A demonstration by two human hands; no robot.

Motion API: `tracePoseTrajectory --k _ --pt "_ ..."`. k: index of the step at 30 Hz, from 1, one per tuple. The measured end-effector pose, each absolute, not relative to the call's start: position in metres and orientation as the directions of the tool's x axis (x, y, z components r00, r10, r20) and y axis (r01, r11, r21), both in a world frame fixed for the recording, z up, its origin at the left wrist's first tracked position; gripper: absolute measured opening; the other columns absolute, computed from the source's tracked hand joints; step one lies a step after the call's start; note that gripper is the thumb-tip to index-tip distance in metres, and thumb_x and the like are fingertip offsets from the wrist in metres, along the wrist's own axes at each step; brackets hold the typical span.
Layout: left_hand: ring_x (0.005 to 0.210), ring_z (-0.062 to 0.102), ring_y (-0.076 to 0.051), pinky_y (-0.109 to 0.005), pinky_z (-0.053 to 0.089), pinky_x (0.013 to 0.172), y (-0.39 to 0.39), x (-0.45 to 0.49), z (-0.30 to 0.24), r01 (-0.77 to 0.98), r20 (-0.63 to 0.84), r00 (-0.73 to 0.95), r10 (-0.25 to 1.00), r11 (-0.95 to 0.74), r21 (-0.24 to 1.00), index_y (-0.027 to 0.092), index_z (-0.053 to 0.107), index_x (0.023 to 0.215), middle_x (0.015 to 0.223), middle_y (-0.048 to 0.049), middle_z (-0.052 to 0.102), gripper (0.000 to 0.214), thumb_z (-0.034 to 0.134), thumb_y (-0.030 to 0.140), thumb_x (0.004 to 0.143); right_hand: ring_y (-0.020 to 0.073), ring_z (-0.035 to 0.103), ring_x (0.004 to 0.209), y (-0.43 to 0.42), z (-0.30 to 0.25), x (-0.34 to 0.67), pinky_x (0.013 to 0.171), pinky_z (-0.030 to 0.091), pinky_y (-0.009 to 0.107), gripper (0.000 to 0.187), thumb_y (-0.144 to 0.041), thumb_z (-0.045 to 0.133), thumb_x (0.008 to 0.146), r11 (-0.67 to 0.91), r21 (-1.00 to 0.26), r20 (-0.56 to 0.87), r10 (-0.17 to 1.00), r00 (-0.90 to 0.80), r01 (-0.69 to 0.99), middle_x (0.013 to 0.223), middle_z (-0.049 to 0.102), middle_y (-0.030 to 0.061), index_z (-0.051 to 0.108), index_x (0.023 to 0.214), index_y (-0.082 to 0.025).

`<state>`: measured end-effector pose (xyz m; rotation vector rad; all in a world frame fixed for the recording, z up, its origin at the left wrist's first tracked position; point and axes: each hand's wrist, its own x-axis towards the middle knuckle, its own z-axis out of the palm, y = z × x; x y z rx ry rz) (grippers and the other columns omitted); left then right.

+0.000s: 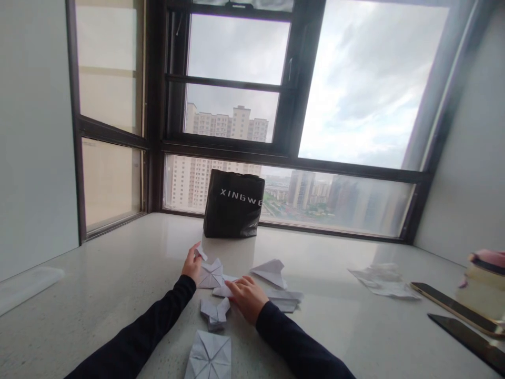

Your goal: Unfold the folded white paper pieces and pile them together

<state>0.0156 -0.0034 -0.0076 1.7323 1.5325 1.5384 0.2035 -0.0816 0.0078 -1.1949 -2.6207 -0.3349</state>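
Pale stone counter (118, 273) runs under a tall window with grey sky, and a black bag (233, 204) stands near the glass behind the work. Left hand (192, 267) pinches between thumb and forefinger one raised corner of the folded paper (211, 275), which lies on the counter between both hands, while the right hand (246, 299) rests flat on its near edge, fingers stretched and gripping nothing. A fold seems half made; a clean crease calls for the flat hand to steady the sheet and the lifted corner to meet its line exactly, clear of the paper plane (272, 271) beside it.
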Motion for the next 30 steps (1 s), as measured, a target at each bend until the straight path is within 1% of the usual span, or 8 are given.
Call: tracePoseTrajectory --k 3,6,10,15,20,25,28,30 --pt "0.120 0.020 -0.026 -0.038 0.017 0.099 -0.007 0.011 -0.003 0.546 0.448 -0.268 0.853 -0.249 0.800 0.015 0.045 0.111 0.126 -0.0091 0.033 0.050 0.039 0.006 0.062 0.0185 0.054 0.077 -0.084 0.011 0.203 0.078 0.034 0.032 0.032 -0.011 0.038 0.078 0.613 0.112 0.395 0.695 -0.601 0.782 0.077 0.063 0.0079 0.048 0.108 -0.016" --pt "0.122 0.015 -0.026 -0.039 0.012 0.100 -0.014 0.011 0.003 0.655 0.520 -0.192 0.832 -0.286 0.699 0.019 0.050 0.106 0.130 -0.0044 0.028 0.049 0.042 0.007 0.060 0.0173 0.055 0.074 -0.083 0.012 0.207 0.072 0.038 0.028 0.031 -0.012 0.033 0.080 0.568 -0.063 0.557 0.703 -0.443 0.821 0.077 0.063 0.0070 0.049 0.106 -0.016" --pt "0.118 0.024 -0.025 -0.046 0.012 0.097 -0.017 0.015 0.010 0.708 0.561 -0.090 0.823 -0.343 0.617 0.021 0.057 0.091 0.124 -0.0034 0.038 0.036 0.041 0.009 0.061 0.0151 0.055 0.073 -0.075 0.010 0.217 0.066 0.042 0.025 0.030 -0.023 0.028 0.083 0.600 -0.406 0.713 0.680 -0.171 0.689 0.082 0.061 0.0050 0.051 0.101 -0.017" --pt "0.107 0.042 -0.021 -0.037 0.024 0.095 -0.016 0.022 0.006 0.653 0.509 0.137 0.850 -0.463 0.599 0.016 0.055 0.096 0.114 -0.0069 0.049 0.038 0.042 0.010 0.060 0.0111 0.050 0.050 -0.064 0.006 0.225 0.048 0.043 0.022 0.032 -0.035 0.033 0.080 0.592 -0.655 0.685 0.727 0.038 0.469 0.061 0.052 -0.0007 0.048 0.102 -0.017" --pt "0.110 0.038 -0.026 -0.042 0.022 0.094 -0.027 0.033 -0.006 0.692 0.378 0.286 0.881 -0.462 0.554 0.014 0.047 0.109 0.119 -0.0121 0.044 0.055 0.055 0.017 0.054 0.0064 0.046 0.040 -0.066 0.004 0.218 0.036 0.042 0.019 0.033 -0.035 0.038 0.076 0.587 -0.751 0.629 0.775 0.057 0.304 0.069 0.049 -0.0007 0.043 0.105 -0.018" --pt "0.100 0.049 -0.018 -0.028 0.033 0.089 -0.028 0.029 0.000 0.646 0.443 0.173 0.880 -0.441 0.623 0.016 0.055 0.098 0.106 -0.0063 0.056 0.038 0.041 0.009 0.063 0.0092 0.055 0.044 -0.072 0.004 0.209 0.037 0.046 0.022 0.035 -0.038 0.043 0.074 0.602 -0.787 0.613 0.788 0.061 0.132 0.074 0.047 -0.0008 0.038 0.103 -0.020" --pt "0.095 0.052 -0.018 -0.027 0.038 0.084 -0.026 0.024 0.008 0.627 0.478 0.109 0.872 -0.434 0.647 0.017 0.055 0.094 0.099 -0.0052 0.059 0.030 0.036 0.017 0.071 0.0124 0.058 0.047 -0.073 0.006 0.208 0.043 0.049 0.024 0.034 -0.041 0.045 0.073 0.592 -0.800 0.598 0.800 0.045 0.098 0.067 0.050 -0.0026 0.038 0.099 -0.019" --pt "0.090 0.054 -0.019 -0.027 0.042 0.079 -0.026 0.025 0.010 0.510 0.476 0.056 0.878 -0.435 0.742 0.016 0.053 0.094 0.096 -0.0059 0.060 0.027 0.037 0.024 0.073 0.0142 0.059 0.048 -0.073 0.008 0.210 0.044 0.049 0.025 0.033 -0.043 0.045 0.073 0.583 -0.809 0.587 0.808 0.045 0.082 0.059 0.052 -0.0036 0.039 0.095 -0.018"
